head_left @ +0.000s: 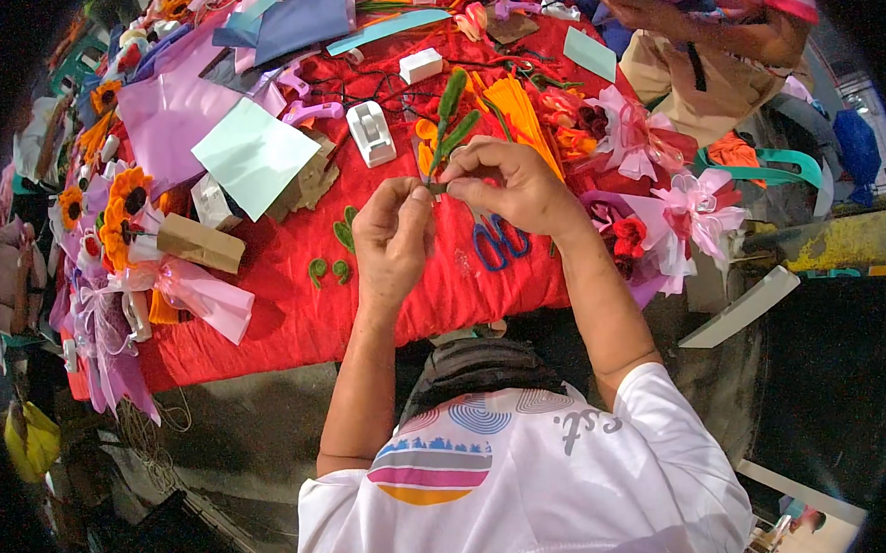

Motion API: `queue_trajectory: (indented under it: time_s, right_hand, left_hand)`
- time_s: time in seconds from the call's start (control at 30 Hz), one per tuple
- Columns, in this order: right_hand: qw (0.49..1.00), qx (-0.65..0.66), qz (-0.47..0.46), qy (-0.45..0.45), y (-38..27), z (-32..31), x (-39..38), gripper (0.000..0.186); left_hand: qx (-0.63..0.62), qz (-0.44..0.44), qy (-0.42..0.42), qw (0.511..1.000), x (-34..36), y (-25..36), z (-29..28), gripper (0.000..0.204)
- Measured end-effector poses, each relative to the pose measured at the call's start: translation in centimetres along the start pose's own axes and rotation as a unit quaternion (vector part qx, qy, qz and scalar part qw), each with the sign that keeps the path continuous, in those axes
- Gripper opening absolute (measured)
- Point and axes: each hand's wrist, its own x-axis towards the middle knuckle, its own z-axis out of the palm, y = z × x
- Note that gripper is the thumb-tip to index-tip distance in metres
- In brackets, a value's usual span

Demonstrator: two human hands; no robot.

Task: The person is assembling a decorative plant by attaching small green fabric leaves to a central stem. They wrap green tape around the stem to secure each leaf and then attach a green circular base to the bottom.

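A red-draped table [295, 314] stands on grey concrete floor [241, 437] — evenly lit, paper scraps [251, 151] strewn.

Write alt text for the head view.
Both hands, left hand and right hand, pinch a green flower stem above a red tablecloth. Blue scissors, a white tape dispenser and wrapped bouquets lie around them.

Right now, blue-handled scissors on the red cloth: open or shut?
Cannot tell. Only the two blue loop handles of the scissors show, close together on the red cloth; the right hand hides the blades.
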Motion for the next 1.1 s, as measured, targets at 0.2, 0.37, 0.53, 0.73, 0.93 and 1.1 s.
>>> queue_trajectory:
  time_s: [0.2,0.37,0.53,0.73,0.93,1.1]
  right_hand:
    - [0.995,0.024,-0.014,0.095,0.9,0.8,0.0,0.011]
    - [0.994,0.045,0.018,0.096,2.2,1.3,0.2,0.006]
    - [0.993,0.076,-0.002,0.095,2.6,1.7,0.2,0.005]
    - [0.988,0.105,-0.013,0.114,2.4,2.1,0.2,0.009]
    - [0.979,0.141,0.008,0.145,2.4,2.6,0.0,0.009]
    - [0.975,0.154,0.001,0.16,2.9,2.8,0.1,0.01]
  left_hand:
    - [0.093,0.036,0.027,0.995,0.1,-0.6,0.4,0.015]
    - [0.188,0.055,0.041,0.98,0.2,-0.8,0.4,0.018]
    - [0.213,0.045,0.038,0.975,0.2,-1.0,0.4,0.021]
    - [0.21,0.038,0.019,0.977,-0.1,-1.1,0.3,0.023]
    - [0.159,0.041,0.034,0.986,-0.1,-1.4,0.7,0.01]
    - [0.145,0.035,0.029,0.988,-0.1,-1.1,0.6,0.011]
